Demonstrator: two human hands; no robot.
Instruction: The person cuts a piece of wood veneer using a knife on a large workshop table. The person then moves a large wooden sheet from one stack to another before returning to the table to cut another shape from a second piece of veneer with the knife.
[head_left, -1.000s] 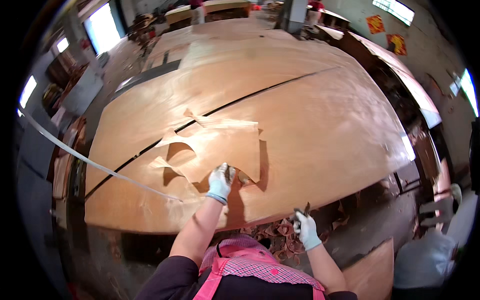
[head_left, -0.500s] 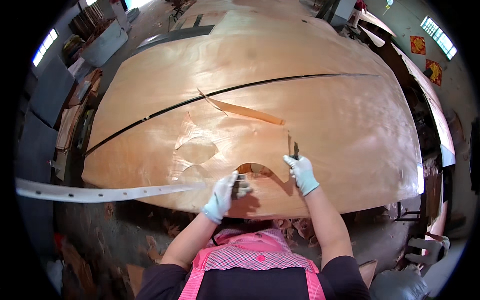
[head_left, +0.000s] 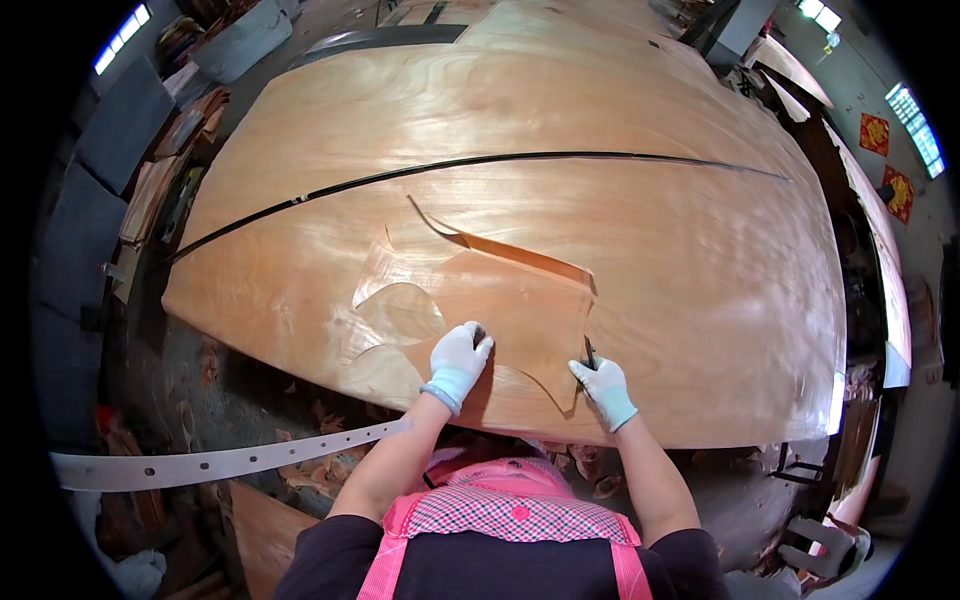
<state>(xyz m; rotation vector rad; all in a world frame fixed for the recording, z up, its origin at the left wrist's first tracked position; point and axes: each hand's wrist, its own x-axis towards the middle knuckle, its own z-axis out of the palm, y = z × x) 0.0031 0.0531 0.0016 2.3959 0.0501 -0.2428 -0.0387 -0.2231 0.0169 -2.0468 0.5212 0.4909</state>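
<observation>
My right hand (head_left: 604,392), in a white glove, grips a slim dark knife (head_left: 590,352) with its tip pointing away from me. The knife is beside the right edge of a thin orange-brown veneer piece (head_left: 520,310), whose far edge curls up. My left hand (head_left: 458,362), also gloved, rests closed over the left part of that veneer. A dark patch shows at its fingers; whether it holds anything there is hidden. Left of it lie paler veneer parts with curved cut edges (head_left: 400,312). A narrow curled strip (head_left: 432,220) sticks out beyond the far edge.
Everything lies on a large, smooth wood sheet (head_left: 700,300). A long black straightedge (head_left: 480,160) crosses it farther off. A white perforated strap (head_left: 230,458) hangs at the lower left. Wood scraps (head_left: 320,455) litter the floor, and stacked sheets (head_left: 150,200) stand at the left.
My left hand has turned over and come down onto the veneer, from the arched gap near the front edge. The veneer now lies flatter. The knife stays in my right hand.
</observation>
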